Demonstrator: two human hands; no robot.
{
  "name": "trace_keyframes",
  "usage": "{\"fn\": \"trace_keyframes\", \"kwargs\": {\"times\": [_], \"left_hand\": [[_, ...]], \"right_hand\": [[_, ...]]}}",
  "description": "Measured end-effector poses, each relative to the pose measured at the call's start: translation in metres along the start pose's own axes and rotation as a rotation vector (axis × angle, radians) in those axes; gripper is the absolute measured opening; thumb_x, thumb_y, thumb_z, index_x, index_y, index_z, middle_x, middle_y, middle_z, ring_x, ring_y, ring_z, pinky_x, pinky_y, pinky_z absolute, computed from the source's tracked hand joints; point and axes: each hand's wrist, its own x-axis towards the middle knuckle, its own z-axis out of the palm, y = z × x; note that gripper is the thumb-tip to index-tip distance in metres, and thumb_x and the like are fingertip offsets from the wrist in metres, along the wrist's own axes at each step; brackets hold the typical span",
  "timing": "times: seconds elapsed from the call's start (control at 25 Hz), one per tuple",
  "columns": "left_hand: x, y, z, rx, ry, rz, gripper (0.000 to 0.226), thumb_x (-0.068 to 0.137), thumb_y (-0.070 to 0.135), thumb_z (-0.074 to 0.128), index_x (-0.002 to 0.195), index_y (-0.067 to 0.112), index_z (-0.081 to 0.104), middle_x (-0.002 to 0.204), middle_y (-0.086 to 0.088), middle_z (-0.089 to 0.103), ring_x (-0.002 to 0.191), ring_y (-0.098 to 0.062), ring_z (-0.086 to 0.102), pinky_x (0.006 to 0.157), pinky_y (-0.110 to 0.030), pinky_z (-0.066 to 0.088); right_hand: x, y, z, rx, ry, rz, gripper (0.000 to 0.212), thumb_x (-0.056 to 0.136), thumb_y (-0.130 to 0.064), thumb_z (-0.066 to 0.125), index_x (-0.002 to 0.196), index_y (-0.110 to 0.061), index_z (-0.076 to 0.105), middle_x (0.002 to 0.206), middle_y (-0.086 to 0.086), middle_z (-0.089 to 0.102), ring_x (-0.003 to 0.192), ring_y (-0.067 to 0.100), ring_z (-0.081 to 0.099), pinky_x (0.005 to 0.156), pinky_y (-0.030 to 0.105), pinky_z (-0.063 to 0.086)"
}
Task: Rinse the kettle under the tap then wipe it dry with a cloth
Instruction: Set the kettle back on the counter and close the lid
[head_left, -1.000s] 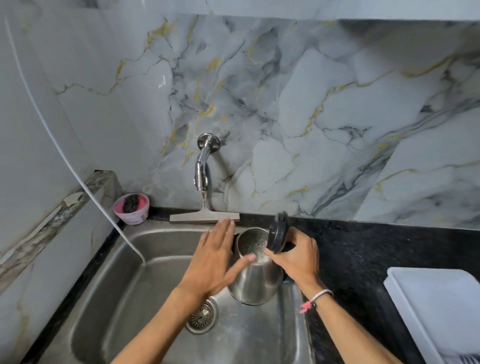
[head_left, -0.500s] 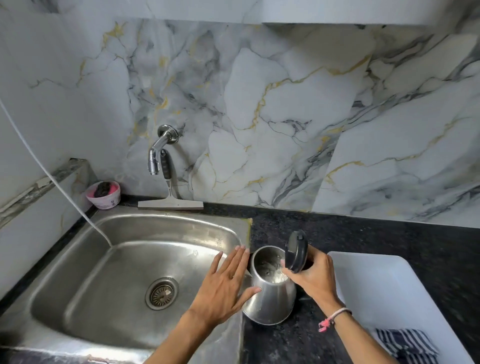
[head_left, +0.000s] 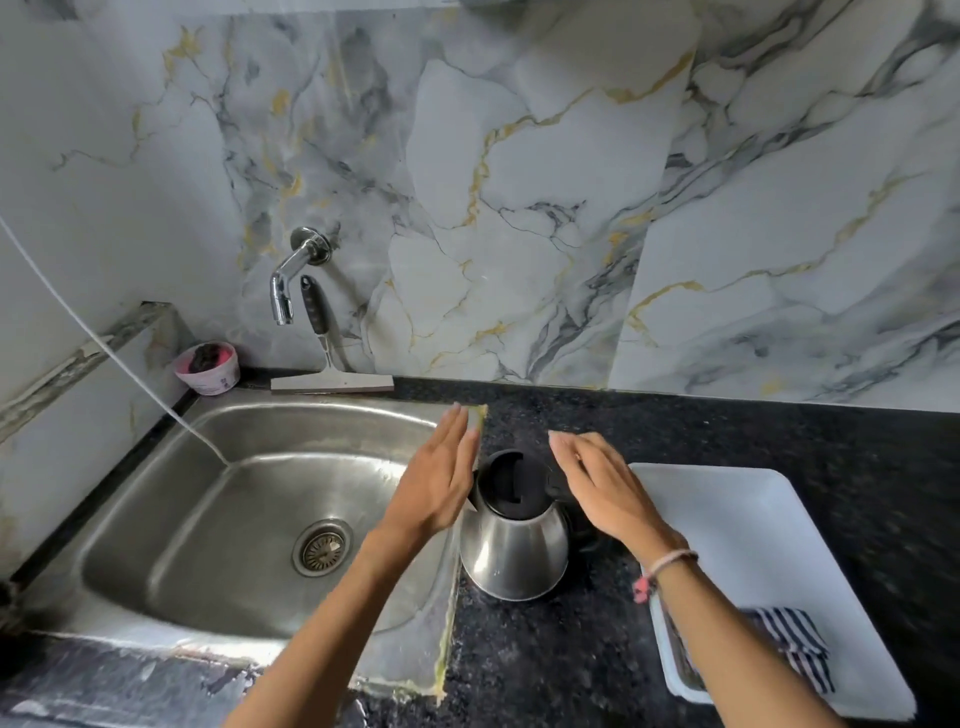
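Observation:
A steel kettle (head_left: 514, 545) with a black lid stands upright on the black counter just right of the sink's rim, its lid down. My left hand (head_left: 439, 480) hovers flat and open beside its left side, fingers together and pointing away from me. Over the kettle's right side, my right hand (head_left: 602, 486) is open too, holding nothing. A wall tap (head_left: 291, 283) sticks out over the steel sink (head_left: 171, 525), with no water visible. A striped dark-and-white cloth (head_left: 795, 644) lies in the white tray, partly behind my right forearm.
The white tray (head_left: 737, 525) sits on the black counter (head_left: 675, 426) right of the kettle. A squeegee (head_left: 327, 364) leans on the wall below the tap. A pink tub (head_left: 208, 369) stands at the sink's back left corner. A thin white hose (head_left: 109, 353) runs into the sink.
The kettle moved from over the sink to the counter and now stands there with its lid shut. My right hand has let go of it, and both hands are now open beside it.

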Motion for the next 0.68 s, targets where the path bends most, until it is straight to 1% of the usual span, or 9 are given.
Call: {"fn": "trace_keyframes", "kwargs": {"times": [0.08,0.16,0.2,0.28,0.44,0.52,0.56,0.6,0.68], "left_hand": [[0.031,0.013,0.005,0.092,-0.125,-0.045,0.053,0.112,0.026,0.023,0.161,0.004,0.023,0.172,-0.013,0.019,0.161,-0.024,0.012,0.132,-0.033,0.007],[0.044,0.016,0.019,0.191,-0.267,-0.107,0.055,0.111,0.029,0.018,0.161,0.007,0.022,0.173,-0.011,0.013,0.161,-0.026,0.007,0.131,-0.051,0.013],[0.042,0.012,0.028,0.187,-0.293,-0.134,0.056,0.111,0.031,0.015,0.162,0.009,0.020,0.174,-0.010,0.011,0.162,-0.026,0.005,0.130,-0.054,0.012],[0.037,0.003,0.040,0.179,-0.251,-0.185,0.060,0.110,0.037,0.013,0.163,0.010,0.012,0.175,-0.007,0.005,0.162,-0.022,0.001,0.130,-0.056,0.005],[0.039,0.009,0.033,0.356,-0.288,-0.191,0.065,0.109,0.041,0.012,0.164,0.008,0.001,0.175,-0.008,-0.002,0.162,-0.021,-0.004,0.129,-0.059,0.000],[0.033,0.022,0.027,0.367,-0.226,-0.168,0.064,0.110,0.041,0.016,0.164,0.007,0.005,0.174,-0.010,0.003,0.162,-0.023,-0.001,0.130,-0.057,0.003],[0.024,0.028,0.025,0.373,-0.142,-0.121,0.063,0.110,0.039,0.020,0.163,0.006,0.013,0.174,-0.013,0.011,0.162,-0.025,0.007,0.130,-0.055,0.009],[0.011,0.036,0.027,0.368,-0.022,-0.040,0.059,0.110,0.036,0.028,0.160,0.005,0.025,0.169,-0.018,0.026,0.158,-0.030,0.022,0.128,-0.054,0.021],[-0.014,0.054,0.039,0.250,0.208,0.178,0.042,0.106,0.028,0.044,0.140,0.005,0.054,0.139,-0.020,0.058,0.128,-0.038,0.057,0.106,-0.050,0.048]], "right_hand": [[0.018,-0.026,0.011,-0.184,-0.002,0.123,0.058,0.106,-0.063,0.022,0.142,-0.035,0.058,0.144,0.006,0.058,0.140,0.030,0.049,0.112,0.049,0.040],[0.027,-0.037,0.025,-0.321,-0.043,0.206,0.061,0.107,-0.059,0.018,0.141,-0.029,0.061,0.147,0.012,0.058,0.139,0.034,0.050,0.111,0.052,0.038],[0.028,-0.037,0.030,-0.378,-0.037,0.235,0.066,0.107,-0.059,0.016,0.139,-0.026,0.063,0.145,0.014,0.060,0.138,0.036,0.051,0.109,0.053,0.038],[0.026,-0.037,0.035,-0.437,0.014,0.278,0.070,0.106,-0.062,0.014,0.138,-0.024,0.063,0.143,0.016,0.060,0.136,0.038,0.052,0.108,0.055,0.038],[0.028,-0.039,0.034,-0.445,-0.026,0.297,0.068,0.105,-0.066,0.019,0.144,-0.024,0.056,0.146,0.015,0.057,0.138,0.037,0.051,0.108,0.054,0.039],[0.025,-0.034,0.016,-0.203,-0.036,0.253,0.059,0.107,-0.060,0.029,0.138,-0.021,0.061,0.142,0.011,0.063,0.134,0.034,0.056,0.107,0.049,0.043],[0.020,-0.025,0.005,-0.016,-0.023,0.221,0.050,0.109,-0.052,0.035,0.134,-0.019,0.063,0.138,0.010,0.066,0.131,0.031,0.059,0.107,0.047,0.046],[0.012,-0.010,-0.010,0.154,-0.003,0.201,0.039,0.111,-0.043,0.041,0.129,-0.018,0.066,0.131,0.007,0.069,0.126,0.028,0.062,0.106,0.044,0.049],[-0.014,0.038,-0.042,0.262,-0.010,0.227,0.017,0.109,-0.025,0.052,0.111,-0.026,0.070,0.114,-0.004,0.072,0.114,0.020,0.063,0.098,0.034,0.051]]}}
